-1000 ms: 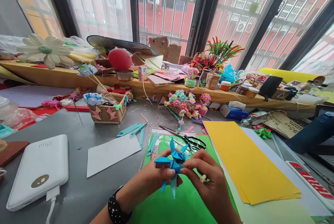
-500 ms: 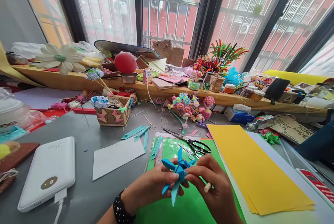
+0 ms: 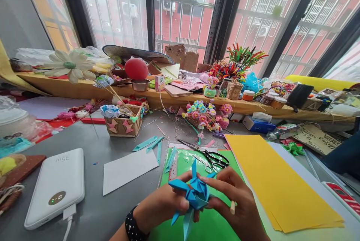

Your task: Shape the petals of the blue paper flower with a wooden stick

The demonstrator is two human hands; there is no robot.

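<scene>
Windows (image 3: 151, 12): barred glass in dark frames across the top, over a grey desk (image 3: 95, 211) littered with scraps.
Power bank (image 3: 59, 181): smooth white plastic, rounded corners, lower left of the frame.
White paper (image 3: 131, 171): flat and four-cornered, left of centre.
Teal strips (image 3: 145, 143): narrow, folded, slant-ended, by the white paper's far edge.
Left hand (image 3: 161, 203): lower centre, thumb and fingers closed on the left side of the blue paper.
Blue paper (image 3: 199, 194): lower centre, held above a glossy green sheet (image 3: 165, 229); crisp folds, long points around a cupped middle.
Step in hand: shaping that middle, I'd judge.
Next move: probably calls for a steady left pinch and light right fingertips; the points look easily bent.
Scissors (image 3: 207, 154): black handles, metal blades, just beyond the hands.
Right hand (image 3: 236, 205): thumb and index finger parted at the blue paper's right edge, apparently touching it; a pale, blunt stick (image 3: 232, 207) is tucked in the grasp, far end hidden.
Yellow paper (image 3: 281, 181): flat stacked sheets, lower right.
</scene>
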